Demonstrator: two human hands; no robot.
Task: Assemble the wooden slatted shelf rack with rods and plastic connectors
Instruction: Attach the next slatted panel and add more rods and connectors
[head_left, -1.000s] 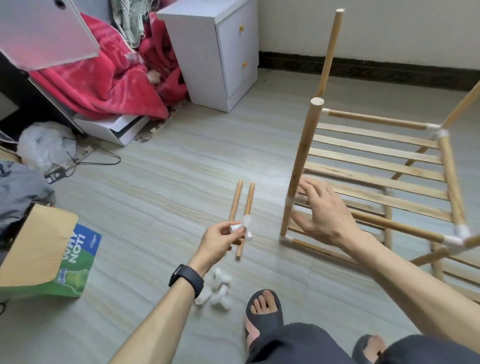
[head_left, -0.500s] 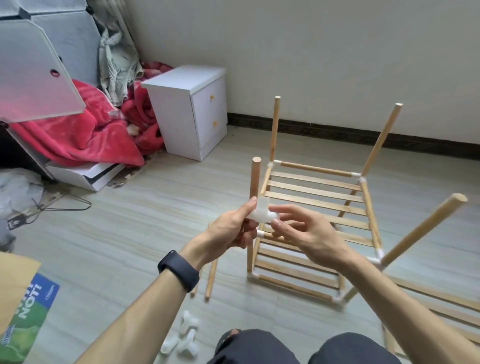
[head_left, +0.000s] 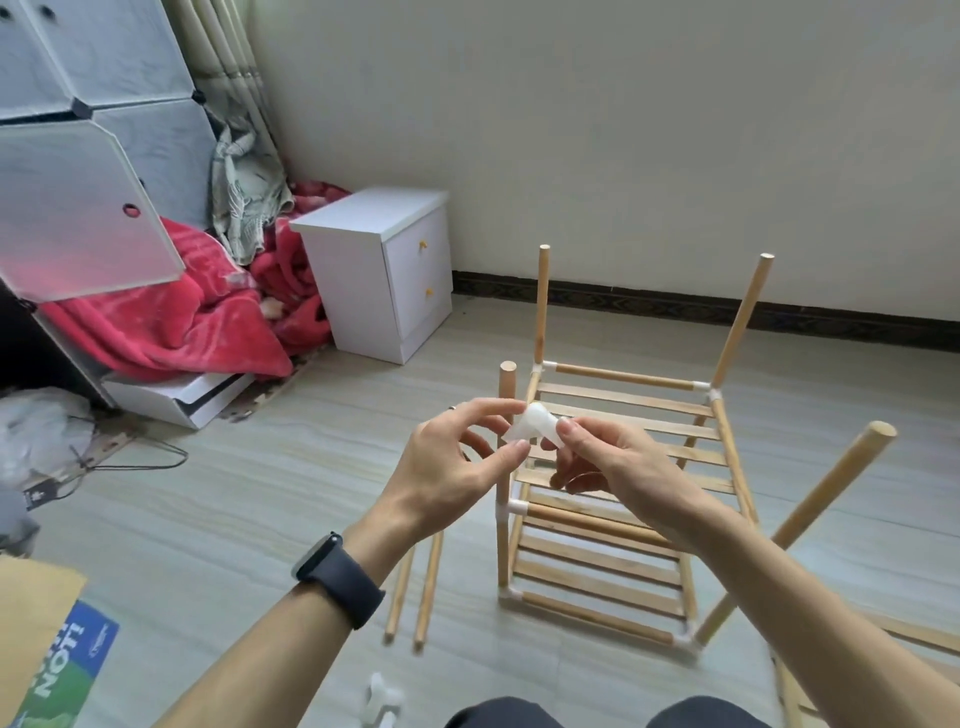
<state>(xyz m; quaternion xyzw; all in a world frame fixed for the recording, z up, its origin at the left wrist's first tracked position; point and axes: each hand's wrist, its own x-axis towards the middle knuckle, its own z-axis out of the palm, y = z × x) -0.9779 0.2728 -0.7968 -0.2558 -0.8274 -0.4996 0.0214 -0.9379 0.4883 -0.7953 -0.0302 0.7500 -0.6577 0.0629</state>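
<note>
Left hand (head_left: 457, 467) and right hand (head_left: 613, 467) pinching one smooth white plastic elbow connector (head_left: 535, 427) between fingertips, held above the pale slatted wooden rack (head_left: 618, 519) with round upright rods on grey floor, two loose dowels (head_left: 415, 592) just beside it
</note>
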